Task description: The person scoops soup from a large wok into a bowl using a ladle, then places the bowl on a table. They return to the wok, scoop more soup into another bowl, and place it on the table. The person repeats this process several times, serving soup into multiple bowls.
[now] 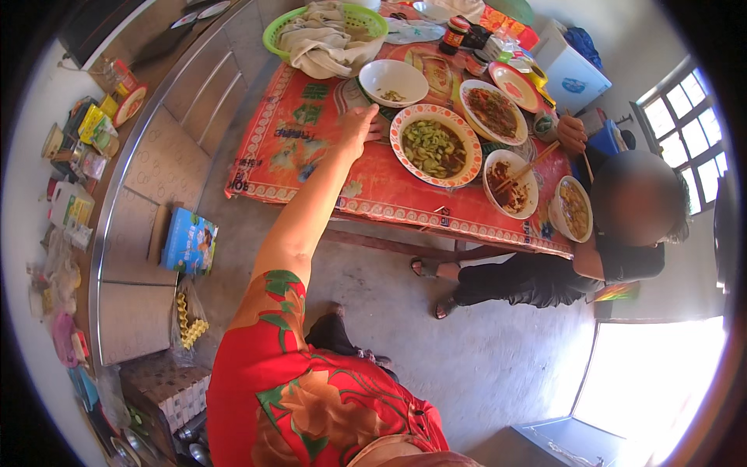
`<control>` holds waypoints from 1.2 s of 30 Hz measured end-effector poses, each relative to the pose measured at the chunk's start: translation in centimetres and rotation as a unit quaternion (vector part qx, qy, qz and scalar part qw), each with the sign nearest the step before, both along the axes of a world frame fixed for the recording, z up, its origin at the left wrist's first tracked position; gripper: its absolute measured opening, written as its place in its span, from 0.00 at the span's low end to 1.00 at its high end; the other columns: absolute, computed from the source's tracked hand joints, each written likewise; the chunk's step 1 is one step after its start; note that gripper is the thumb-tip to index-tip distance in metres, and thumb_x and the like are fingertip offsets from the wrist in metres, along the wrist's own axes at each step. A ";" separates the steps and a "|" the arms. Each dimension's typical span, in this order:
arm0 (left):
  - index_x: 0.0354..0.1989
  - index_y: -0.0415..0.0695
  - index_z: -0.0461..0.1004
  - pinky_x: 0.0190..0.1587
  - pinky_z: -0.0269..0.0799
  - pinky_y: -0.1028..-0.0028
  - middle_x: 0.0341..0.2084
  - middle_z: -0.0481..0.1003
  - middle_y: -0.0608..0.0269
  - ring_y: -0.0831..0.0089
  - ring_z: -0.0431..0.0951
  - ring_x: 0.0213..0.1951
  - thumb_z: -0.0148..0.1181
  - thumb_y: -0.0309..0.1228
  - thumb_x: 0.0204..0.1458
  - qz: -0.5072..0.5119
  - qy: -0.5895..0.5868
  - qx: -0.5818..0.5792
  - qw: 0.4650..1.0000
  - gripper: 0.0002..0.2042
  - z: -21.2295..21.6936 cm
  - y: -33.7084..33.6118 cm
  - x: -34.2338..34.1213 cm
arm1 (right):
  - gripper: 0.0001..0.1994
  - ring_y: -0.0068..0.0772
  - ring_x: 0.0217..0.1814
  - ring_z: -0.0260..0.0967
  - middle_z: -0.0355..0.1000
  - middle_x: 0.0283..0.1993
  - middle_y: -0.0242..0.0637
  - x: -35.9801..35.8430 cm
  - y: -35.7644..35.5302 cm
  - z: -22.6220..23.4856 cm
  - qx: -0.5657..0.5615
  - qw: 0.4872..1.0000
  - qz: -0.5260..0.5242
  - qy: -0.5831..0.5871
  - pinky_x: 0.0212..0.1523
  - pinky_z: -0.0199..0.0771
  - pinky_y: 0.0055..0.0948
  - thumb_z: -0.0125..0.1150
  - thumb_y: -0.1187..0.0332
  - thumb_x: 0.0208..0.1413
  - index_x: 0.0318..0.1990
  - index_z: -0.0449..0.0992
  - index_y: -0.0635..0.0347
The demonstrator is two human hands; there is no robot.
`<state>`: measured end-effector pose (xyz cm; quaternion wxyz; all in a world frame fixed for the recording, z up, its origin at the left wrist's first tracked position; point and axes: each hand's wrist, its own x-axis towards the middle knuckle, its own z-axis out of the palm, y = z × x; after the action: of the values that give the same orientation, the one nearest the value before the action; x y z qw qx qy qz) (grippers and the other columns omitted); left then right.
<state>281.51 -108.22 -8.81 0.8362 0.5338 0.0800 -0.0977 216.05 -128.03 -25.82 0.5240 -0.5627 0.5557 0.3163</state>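
Head view shows the person's left hand [359,124] stretched out over the table [311,148], fingers loosely spread and flat, gripping nothing, its fingertips touching the rim of the plate of green vegetables [435,145], which sits near the middle of the red patterned tablecloth. The bare forearm runs back toward 7 o'clock to a red flowered sleeve [272,311]. The right hand is out of sight, so I cannot tell whether it is clenched or loose. At 12 o'clock from the hand stands a white bowl [393,82] with a few scraps in it, and beyond that, at about 11 o'clock, a green basket [276,31] heaped with pale cloth. At 2 o'clock from the vegetable plate lies a plate of reddish-brown food [493,111]; at 4 o'clock a bowl [510,184] with chopsticks [531,163] dipped in, held by another person's hand [572,134]. That seated person in dark clothes holds a second bowl [573,208] close by, at the table's edge. Bottles and jars [459,35] crowd the far end of the table. To 9 o'clock, well apart from the table, runs a metal-fronted counter [156,156] cluttered with packets, with a blue box [188,241] leaning at its foot.
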 end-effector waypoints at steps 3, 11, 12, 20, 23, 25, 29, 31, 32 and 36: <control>0.35 0.37 0.67 0.24 0.77 0.70 0.26 0.70 0.57 0.68 0.74 0.25 0.59 0.40 0.49 0.008 -0.007 -0.016 1.000 0.17 -0.9 -0.5 1.9 | 0.25 0.29 0.26 0.66 0.70 0.26 0.37 -0.4 0.4 0.3 -0.005 1.000 -0.010 0.000 0.27 0.68 0.30 0.46 0.47 0.56 0.40 0.75 0.62; 0.46 0.33 0.67 0.36 0.78 0.67 0.38 0.74 0.48 0.61 0.78 0.34 0.53 0.34 0.50 -0.058 0.004 -0.050 0.997 0.19 -1.0 -0.4 4.6 | 0.25 0.29 0.25 0.66 0.70 0.26 0.37 -1.4 3.0 1.1 -0.009 0.999 -0.037 0.010 0.26 0.67 0.30 0.46 0.47 0.56 0.39 0.75 0.63; 0.46 0.33 0.67 0.36 0.78 0.67 0.38 0.74 0.48 0.61 0.78 0.34 0.52 0.32 0.50 -0.055 -0.004 -0.076 0.996 0.18 -1.1 -0.6 4.8 | 0.25 0.29 0.25 0.66 0.70 0.26 0.37 -1.6 3.6 1.1 -0.009 0.999 -0.042 0.011 0.26 0.67 0.30 0.46 0.47 0.56 0.39 0.75 0.63; 0.53 0.40 0.62 0.50 0.72 0.53 0.48 0.70 0.54 0.57 0.71 0.50 0.51 0.18 0.41 -0.052 -0.051 -0.155 0.985 0.25 0.0 -0.4 4.8 | 0.25 0.29 0.24 0.66 0.70 0.25 0.37 -2.7 7.1 1.3 -0.025 0.996 -0.091 0.001 0.26 0.67 0.30 0.46 0.46 0.56 0.39 0.75 0.63; 0.55 0.37 0.60 0.51 0.71 0.51 0.51 0.66 0.52 0.55 0.70 0.51 0.47 0.15 0.42 -0.070 -0.006 -0.155 0.985 0.26 1.4 1.1 3.1 | 0.25 0.29 0.24 0.65 0.70 0.25 0.38 -3.5 9.3 1.6 -0.028 0.992 -0.125 0.002 0.25 0.67 0.30 0.46 0.46 0.56 0.38 0.75 0.63; 0.56 0.36 0.58 0.51 0.71 0.49 0.53 0.65 0.51 0.53 0.68 0.53 0.45 0.14 0.43 -0.067 0.002 -0.157 0.985 0.26 1.8 2.5 1.3 | 0.25 0.29 0.24 0.65 0.70 0.25 0.38 -4.1 10.0 1.4 -0.025 0.990 -0.137 -0.002 0.25 0.67 0.30 0.46 0.46 0.56 0.38 0.75 0.63; 0.56 0.33 0.57 0.53 0.69 0.49 0.54 0.64 0.50 0.53 0.67 0.54 0.45 0.14 0.43 -0.065 -0.038 -0.151 0.986 0.26 2.0 6.4 -1.4 | 0.25 0.29 0.24 0.65 0.70 0.25 0.38 -4.2 11.4 0.2 -0.020 0.987 -0.158 -0.021 0.25 0.67 0.31 0.46 0.46 0.56 0.38 0.75 0.63; 0.55 0.35 0.59 0.53 0.69 0.50 0.50 0.67 0.53 0.57 0.69 0.52 0.45 0.14 0.43 -0.065 -0.033 -0.163 0.984 0.25 1.9 7.8 -4.8 | 0.25 0.28 0.24 0.65 0.70 0.24 0.38 -5.7 11.1 -0.1 -0.018 0.986 -0.163 -0.025 0.25 0.67 0.31 0.46 0.46 0.56 0.38 0.75 0.63; 0.54 0.37 0.60 0.53 0.70 0.52 0.48 0.68 0.55 0.59 0.70 0.50 0.44 0.14 0.42 -0.060 -0.013 -0.156 0.986 0.25 1.7 8.4 -6.7 | 0.25 0.28 0.23 0.65 0.70 0.24 0.38 -6.4 10.7 -0.1 -0.019 0.986 -0.166 -0.028 0.25 0.66 0.31 0.46 0.46 0.56 0.37 0.75 0.63; 0.50 0.40 0.64 0.50 0.72 0.69 0.44 0.71 0.62 0.69 0.72 0.47 0.42 0.11 0.37 -0.104 -0.005 -0.149 0.983 0.26 1.7 10.3 -13.9 | 0.26 0.28 0.23 0.65 0.70 0.24 0.38 -7.9 10.9 -0.5 -0.015 0.982 -0.182 -0.043 0.24 0.66 0.31 0.46 0.46 0.56 0.37 0.75 0.64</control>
<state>267.56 -97.90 -7.08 0.8920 0.4089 0.0042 -0.1925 208.14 -117.15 -26.37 0.5875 -0.4730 0.6306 0.1830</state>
